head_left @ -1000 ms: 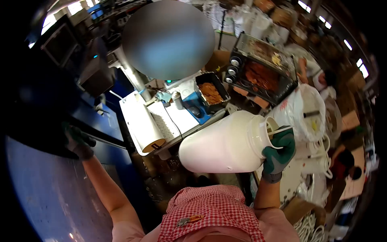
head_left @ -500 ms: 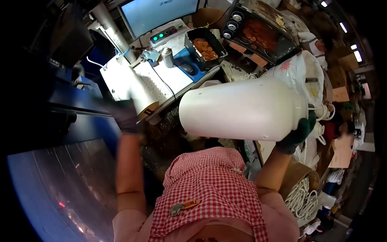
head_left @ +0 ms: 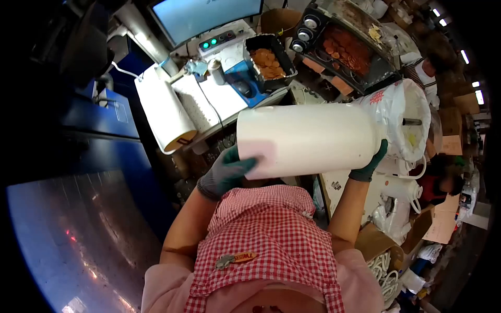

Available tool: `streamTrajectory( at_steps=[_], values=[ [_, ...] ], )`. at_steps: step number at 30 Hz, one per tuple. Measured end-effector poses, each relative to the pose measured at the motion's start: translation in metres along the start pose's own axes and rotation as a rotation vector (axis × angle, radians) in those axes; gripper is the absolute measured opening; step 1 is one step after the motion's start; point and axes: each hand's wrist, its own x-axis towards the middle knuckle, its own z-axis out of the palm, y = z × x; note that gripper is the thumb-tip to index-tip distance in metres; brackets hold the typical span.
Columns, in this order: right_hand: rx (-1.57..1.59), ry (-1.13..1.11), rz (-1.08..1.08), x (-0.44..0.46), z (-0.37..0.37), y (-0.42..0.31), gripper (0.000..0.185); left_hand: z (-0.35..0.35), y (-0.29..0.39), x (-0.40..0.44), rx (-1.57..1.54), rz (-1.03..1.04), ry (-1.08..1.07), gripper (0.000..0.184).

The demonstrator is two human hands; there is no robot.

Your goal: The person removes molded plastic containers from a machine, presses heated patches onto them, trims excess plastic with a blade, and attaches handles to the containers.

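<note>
The large white cylindrical container [head_left: 308,140], apparently plastic, held sideways on the wearer's side of the white flat-topped counter [head_left: 232,106], is probably best kept level, supported at both ends. Its base is gripped by the green-and-grey-gloved left hand [head_left: 228,171], fingers moderately spread; its shoulder end is gripped by the similarly gloved right hand [head_left: 369,164], fingers partly hidden.

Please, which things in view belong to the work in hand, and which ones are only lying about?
Belongs to the work:
white container, held by the left hand and right hand

Probably just lying about, untouched:
computer mouse
small can
black tray
white plastic bag
</note>
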Motion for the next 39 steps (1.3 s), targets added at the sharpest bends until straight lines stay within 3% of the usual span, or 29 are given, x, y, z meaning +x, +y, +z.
streamTrajectory(
  at_steps=[1,2,4,7,10,11,14,16,18,20,21,23,24,26,27,31,34,35,37,38,39],
  values=[
    [0.116,-0.171,-0.004,0.005,0.012,-0.001,0.06,0.012,0.005,0.007,-0.599,-0.11,0.071,0.052],
    [0.221,-0.335,-0.024,0.01,0.017,-0.005,0.062,0.012,0.02,0.013,-0.91,-0.113,-0.187,0.063],
    [0.104,-0.411,-0.096,0.032,0.002,0.003,0.072,0.03,0.033,0.032,-0.753,-0.132,-0.067,0.068],
    [0.007,-0.444,-0.053,0.05,0.009,0.004,0.079,0.023,0.007,0.044,-0.599,-0.166,0.1,0.058],
    [-0.17,-0.523,0.262,0.08,0.019,0.001,0.07,0.018,-0.013,0.045,-0.576,-0.132,0.162,0.055],
    [-0.229,-0.48,0.268,0.099,0.01,0.016,0.065,0.016,-0.025,0.043,-0.585,-0.165,0.258,0.058],
    [-0.685,-0.199,0.175,0.152,0.001,0.043,0.036,0.028,-0.051,0.044,-0.629,-0.106,0.329,0.062],
    [-0.718,-0.03,0.198,0.217,-0.003,0.058,0.019,0.032,-0.065,0.052,-0.585,-0.042,0.404,0.06],
    [-0.742,-0.066,-0.16,0.288,-0.005,0.083,0.015,0.045,-0.057,0.067,-0.472,-0.024,0.484,0.057],
    [-1.193,-0.134,-0.369,0.356,-0.006,0.086,0.015,0.057,-0.053,0.077,-0.398,-0.04,0.557,0.052],
    [-1.195,-0.145,-0.352,0.374,0.005,0.084,0.015,0.062,-0.055,0.079,-0.322,-0.062,0.621,0.048],
    [-1.846,-0.347,-0.474,0.412,0.029,0.079,0.021,0.063,-0.078,0.073,-0.27,-0.105,0.681,0.043],
    [-1.841,-0.358,-0.478,0.434,0.029,0.088,0.021,0.063,-0.088,0.074,-0.219,-0.142,0.721,0.039],
    [-2.181,-0.517,-0.503,0.461,0.012,0.105,0.031,0.071,-0.094,0.078,-0.156,-0.172,0.764,0.034],
    [-2.237,-0.536,-0.326,0.462,0.019,0.099,0.031,0.076,-0.093,0.082,-0.216,-0.19,0.753,0.034],
    [-2.297,-0.647,-0.484,0.461,0.022,0.095,0.03,0.084,-0.097,0.094,-0.357,-0.212,0.752,0.032],
    [-2.158,-0.535,-0.375,0.459,0.018,0.094,0.029,0.091,-0.095,0.106,-0.307,-0.171,0.755,0.031],
    [-1.995,-0.363,-0.397,0.462,0.011,0.099,0.028,0.087,-0.102,0.107,-0.306,-0.165,0.753,0.031],
    [-1.605,-0.156,-0.43,0.451,0.011,0.096,0.021,0.08,-0.114,0.104,1.133,0.28,0.607,0.03],
    [-1.607,-0.145,-0.433,0.439,0.018,0.09,0.021,0.082,-0.114,0.107,1.133,0.284,0.598,0.03],
    [-1.152,-0.102,-0.123,0.426,0.028,0.085,0.019,0.089,-0.098,0.116,0.644,0.149,0.651,0.033]
  ],
)
